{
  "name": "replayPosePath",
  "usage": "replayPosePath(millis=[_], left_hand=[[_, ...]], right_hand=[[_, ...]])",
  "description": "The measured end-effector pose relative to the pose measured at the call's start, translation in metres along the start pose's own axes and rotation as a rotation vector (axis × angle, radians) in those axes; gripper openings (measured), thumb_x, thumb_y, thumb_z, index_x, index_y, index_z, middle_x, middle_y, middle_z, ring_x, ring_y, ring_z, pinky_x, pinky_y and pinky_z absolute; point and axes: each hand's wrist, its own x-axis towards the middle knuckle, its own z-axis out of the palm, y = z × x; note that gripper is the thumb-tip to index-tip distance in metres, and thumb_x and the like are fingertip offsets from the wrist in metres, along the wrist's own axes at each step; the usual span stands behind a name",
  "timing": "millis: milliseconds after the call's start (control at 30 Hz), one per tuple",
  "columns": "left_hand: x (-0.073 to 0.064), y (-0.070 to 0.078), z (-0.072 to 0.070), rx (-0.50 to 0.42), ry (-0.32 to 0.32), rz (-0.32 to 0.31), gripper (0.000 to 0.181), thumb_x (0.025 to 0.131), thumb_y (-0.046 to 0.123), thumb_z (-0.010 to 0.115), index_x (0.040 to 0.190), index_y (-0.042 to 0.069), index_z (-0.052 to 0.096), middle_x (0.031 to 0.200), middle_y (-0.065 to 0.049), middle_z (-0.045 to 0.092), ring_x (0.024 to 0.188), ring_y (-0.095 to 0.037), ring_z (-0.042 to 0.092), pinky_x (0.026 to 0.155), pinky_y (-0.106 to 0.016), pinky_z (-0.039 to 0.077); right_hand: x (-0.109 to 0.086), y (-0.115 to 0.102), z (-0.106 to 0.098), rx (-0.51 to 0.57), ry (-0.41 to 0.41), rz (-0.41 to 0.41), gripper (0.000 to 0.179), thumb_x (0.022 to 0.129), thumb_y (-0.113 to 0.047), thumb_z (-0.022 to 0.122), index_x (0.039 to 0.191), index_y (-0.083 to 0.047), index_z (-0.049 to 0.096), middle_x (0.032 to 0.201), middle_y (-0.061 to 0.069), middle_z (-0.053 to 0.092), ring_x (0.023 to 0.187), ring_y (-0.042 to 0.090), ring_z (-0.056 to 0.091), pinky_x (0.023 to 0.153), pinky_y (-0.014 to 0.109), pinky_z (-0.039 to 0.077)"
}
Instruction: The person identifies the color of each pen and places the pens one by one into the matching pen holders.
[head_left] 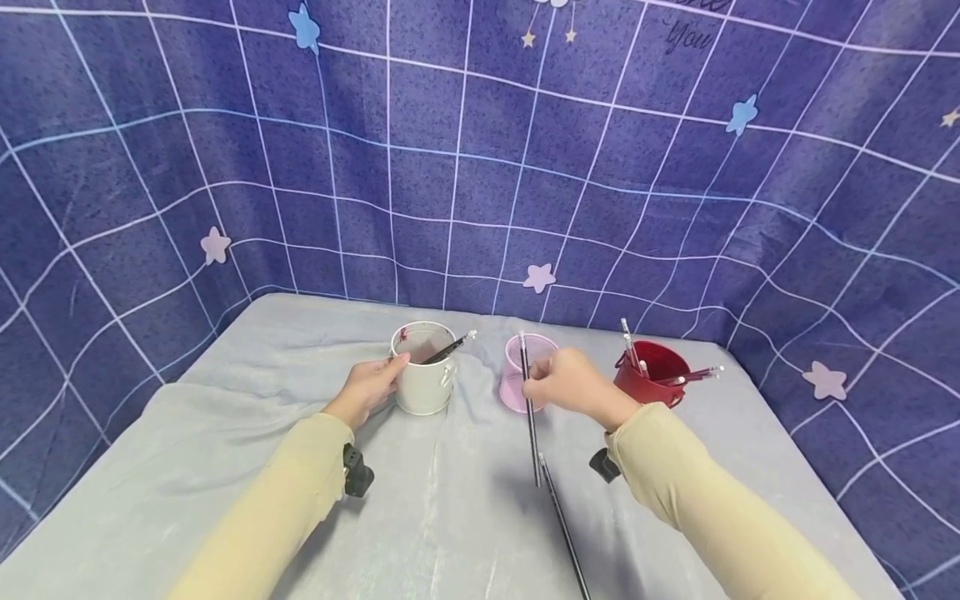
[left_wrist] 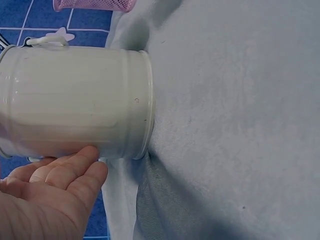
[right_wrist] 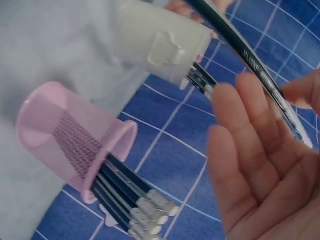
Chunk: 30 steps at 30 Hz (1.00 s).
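Observation:
My left hand [head_left: 372, 385] grips a white metal bucket [head_left: 422, 390] at its left side, thumb over the rim. In the left wrist view its fingers [left_wrist: 75, 172] lie against the bucket wall. A couple of black pencils [right_wrist: 200, 79] lean out of this bucket. My right hand [head_left: 566, 382] pinches a black pencil [head_left: 532, 429] between thumb and fingers, its silvery end up, in front of a pink mesh cup [head_left: 514, 390]. Several dark pencils [right_wrist: 117, 187] with white erasers stand in the pink cup, as the right wrist view shows. Another black pencil [head_left: 564, 525] lies on the table nearer to me.
A red bucket [head_left: 647, 385] stands right of the right hand, with several pencils [head_left: 697, 375] leaning out both sides. A wrinkled grey cloth [head_left: 247, 400] covers the table. Behind it hangs a blue curtain [head_left: 420, 192] with grid lines and stars.

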Motion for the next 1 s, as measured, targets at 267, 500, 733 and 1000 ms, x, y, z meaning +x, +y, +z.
replayPosePath(millis=[267,500,733,1000], left_hand=[[0.0,0.0,0.0,-0.003,0.003,0.002,0.064,0.099,0.043,0.048,0.139,-0.007,0.042,0.14,-0.027,0.042,0.131,-0.037,0.04,0.111,-0.048,0.032],[-0.002,-0.001,0.002,-0.006,0.01,0.005,0.063,0.099,0.043,0.047,0.139,-0.006,0.043,0.139,-0.026,0.043,0.131,-0.037,0.04,0.111,-0.048,0.032],[-0.003,-0.001,0.002,-0.009,0.016,0.011,0.063,0.099,0.044,0.048,0.14,-0.004,0.043,0.139,-0.025,0.044,0.131,-0.037,0.041,0.11,-0.048,0.033],[-0.002,-0.003,0.0,-0.032,0.018,0.018,0.063,0.099,0.042,0.048,0.14,-0.006,0.042,0.139,-0.027,0.043,0.131,-0.037,0.041,0.111,-0.049,0.032]], right_hand=[[0.015,-0.01,0.002,0.228,0.285,-0.018,0.01,0.076,-0.006,0.063,0.085,-0.001,0.066,0.071,0.006,0.069,0.064,0.01,0.059,0.059,0.022,0.048],[0.027,-0.019,0.021,0.41,0.502,-0.062,0.014,0.078,-0.001,0.063,0.091,0.005,0.066,0.077,0.013,0.071,0.072,0.016,0.066,0.069,0.021,0.053],[0.04,-0.025,0.041,0.446,0.542,-0.074,0.013,0.08,-0.004,0.062,0.09,0.002,0.067,0.077,0.013,0.072,0.074,0.022,0.069,0.07,0.025,0.056],[0.06,-0.024,0.072,0.422,0.498,0.019,0.017,0.081,-0.006,0.063,0.094,0.002,0.07,0.083,0.014,0.073,0.076,0.023,0.067,0.067,0.028,0.054]])
